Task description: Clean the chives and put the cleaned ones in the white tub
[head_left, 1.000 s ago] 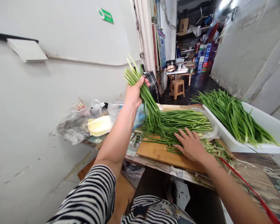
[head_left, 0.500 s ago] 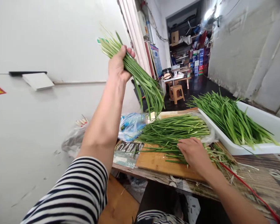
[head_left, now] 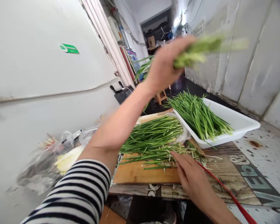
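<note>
My left hand (head_left: pixel 169 62) is raised in front of me, closed around a bunch of garlic chives (head_left: pixel 189 57). Motion smears the pale stem ends, which point right, while the green leaves hang behind the hand on the left. Over the near side of the table, my right hand (head_left: pixel 192 174) is open with fingers stretched out, its fingertips at the loose chive trimmings (head_left: pixel 184 150). Just beyond lies a pile of chives (head_left: pixel 154 129), partly on a wooden cutting board (head_left: pixel 144 174). More chives (head_left: pixel 198 116) lie in a white plastic tub (head_left: pixel 242 123) on the right.
A red strap (head_left: pixel 226 186) runs along the table (head_left: pixel 233 174) to the lower right. Plastic bags (head_left: pixel 40 168) and a pale cabbage-like vegetable (head_left: pixel 68 158) sit at left, against the white wall (head_left: pixel 37 124). Farther back stands a brown stool (head_left: pixel 161 97).
My left hand has swung rightward with the chives, whose stem ends now point right. The view has turned right. My right hand stays low by the trimmings, its fingers straighter.
</note>
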`<state>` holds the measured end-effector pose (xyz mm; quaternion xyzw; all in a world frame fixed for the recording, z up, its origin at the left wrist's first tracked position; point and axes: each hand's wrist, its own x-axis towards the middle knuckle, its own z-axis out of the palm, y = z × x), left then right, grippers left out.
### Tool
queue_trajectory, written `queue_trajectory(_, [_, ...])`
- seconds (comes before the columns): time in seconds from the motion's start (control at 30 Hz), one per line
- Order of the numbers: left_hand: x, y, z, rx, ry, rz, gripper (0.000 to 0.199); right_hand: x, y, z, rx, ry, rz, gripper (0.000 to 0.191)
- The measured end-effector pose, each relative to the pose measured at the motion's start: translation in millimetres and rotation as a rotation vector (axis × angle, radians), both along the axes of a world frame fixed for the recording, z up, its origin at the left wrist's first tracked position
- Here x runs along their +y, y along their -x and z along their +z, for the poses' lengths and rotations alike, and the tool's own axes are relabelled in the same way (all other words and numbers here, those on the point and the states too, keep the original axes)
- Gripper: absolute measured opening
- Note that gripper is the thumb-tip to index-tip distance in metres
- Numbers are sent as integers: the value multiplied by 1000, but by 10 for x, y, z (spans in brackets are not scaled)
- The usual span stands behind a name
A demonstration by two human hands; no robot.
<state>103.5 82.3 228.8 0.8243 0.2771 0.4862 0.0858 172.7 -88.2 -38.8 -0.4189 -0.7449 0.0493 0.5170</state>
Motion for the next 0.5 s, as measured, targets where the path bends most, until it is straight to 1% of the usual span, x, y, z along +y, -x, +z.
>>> queue_trajectory(0.03, [99, -196, -175, 345, -168, -127, 10, -75, -65, 4, 28, -14, 33, 42])
queue_trajectory(0.07, [211, -371, -370, 593, -301, -191, 11, -148, -131, 6, 52, -39, 66, 43])
queue_trajectory(0.1, [329, -522, -585, 742, -389, -214, 18, -213, -197, 5, 73, -70, 90, 45])
queue_trajectory(0.13, [442, -648, -816, 828, -429, -216, 24, -270, -260, 1, 89, -96, 102, 47])
queue_trajectory(0.17, [545, -750, -1057, 887, -424, -226, 28, -316, -319, -7, 99, -112, 105, 49])
queue_trajectory(0.23, [697, -887, -1533, 944, -374, -287, 34, -376, -421, -32, 104, -118, 98, 54])
queue_trajectory(0.27, [745, -928, -1746, 977, -334, -317, 36, -389, -460, -47, 102, -112, 95, 56])
queue_trajectory(0.3, [778, -956, -1926, 1036, -282, -350, 37, -394, -490, -63, 101, -108, 95, 57])
queue_trajectory(0.33, [798, -976, -2064, 1085, -227, -355, 40, -391, -508, -79, 102, -105, 96, 57])
queue_trajectory(0.37, [809, -991, -2154, 1111, -176, -355, 40, -383, -516, -92, 107, -100, 96, 57])
queue_trajectory(0.4, [813, -1006, -2197, 1139, -137, -369, 40, -370, -513, -102, 115, -90, 92, 56])
queue_trajectory(0.43, [808, -1023, -2195, 1174, -108, -386, 40, -354, -501, -110, 124, -76, 83, 54])
queue_trajectory(0.5, [767, -1062, -2092, 1247, -82, -388, 47, -320, -459, -117, 131, -48, 63, 49])
